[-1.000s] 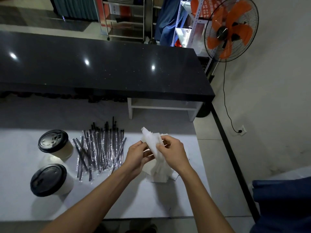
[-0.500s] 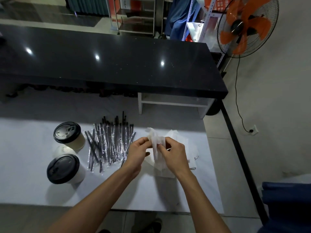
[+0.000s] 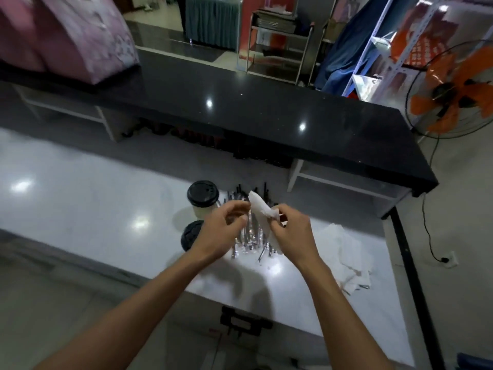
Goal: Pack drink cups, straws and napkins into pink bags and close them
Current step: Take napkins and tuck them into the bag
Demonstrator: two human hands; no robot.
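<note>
The shiny white table (image 3: 80,198) runs from the left side to the right, and its near edge slants down toward the lower right. Its left half is bare. Across a narrow strip of floor stands a long black counter (image 3: 266,110). Big pink bags (image 3: 61,36) sit on the far left end of that counter, well apart from the hands. An orange fan (image 3: 453,94) stands past the right end of the counter.

Both hands are up over the middle of the table, close together. The right hand (image 3: 290,233) pinches a thin white paper napkin (image 3: 260,209) between its thumb and fingers, and the top of the napkin pokes up between the hands. The left hand (image 3: 221,231) has its fingers curled right beside the napkin, but it is too blurry to tell if it holds it.

Under the hands lies a bunch of dark straws in clear wrappers (image 3: 250,236). Just left of the straws stand two pale paper cups with black lids (image 3: 203,194), both closed; the near one is partly hidden by the left wrist. A loose pile of white napkins (image 3: 346,252) lies near the right end of the table.
</note>
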